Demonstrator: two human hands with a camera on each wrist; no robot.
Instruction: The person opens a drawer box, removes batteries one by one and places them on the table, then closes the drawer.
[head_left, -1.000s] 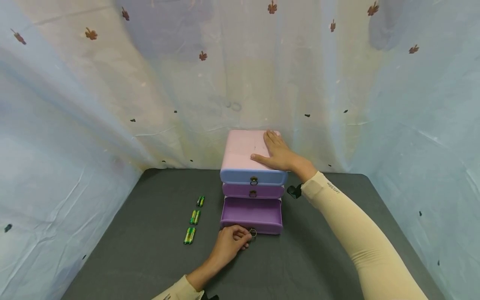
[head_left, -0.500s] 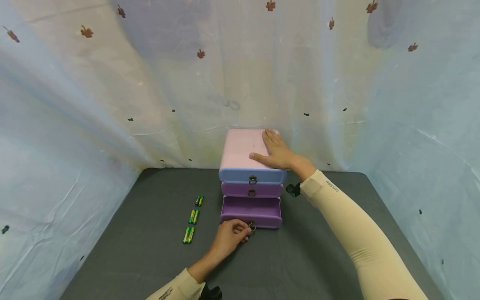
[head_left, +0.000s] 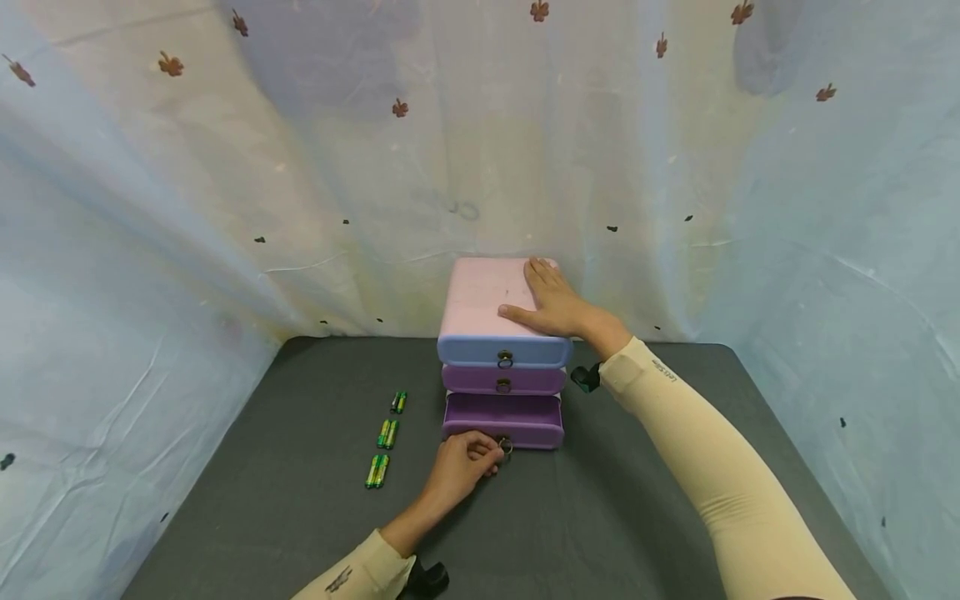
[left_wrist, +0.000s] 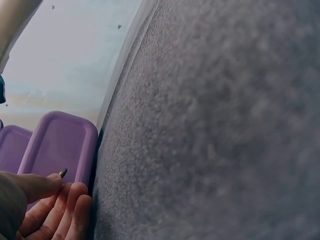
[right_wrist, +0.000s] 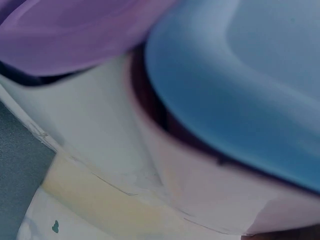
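Note:
A small drawer cabinet with a pink top point(head_left: 480, 293) stands at the back of the table. Its bottom purple drawer point(head_left: 536, 437) is pulled partly out, and the inside that shows holds nothing. My left hand point(head_left: 459, 468) pinches the metal ring pull point(head_left: 506, 448) on that drawer's front between thumb and fingers; the left wrist view shows the ring's edge point(left_wrist: 63, 173) at the thumb tip. Flat on the cabinet's top, near its right side, lies my right hand point(head_left: 553, 307) with straight fingers. In the right wrist view the blue top drawer point(right_wrist: 200, 95) fills the right side; the hand is hardly visible there.
Left of the cabinet, green-and-yellow batteries lie in pairs: a front pair point(head_left: 377, 472), a middle pair point(head_left: 387, 433) and a back pair point(head_left: 399, 402). The middle purple drawer point(head_left: 465, 380) is closed. A patterned curtain point(head_left: 480, 167) hangs behind the dark grey table point(head_left: 300, 517).
The bottom drawer has slid partway back toward the cabinet, with my left hand moving forward on its ring. My right hand stays in place on the top.

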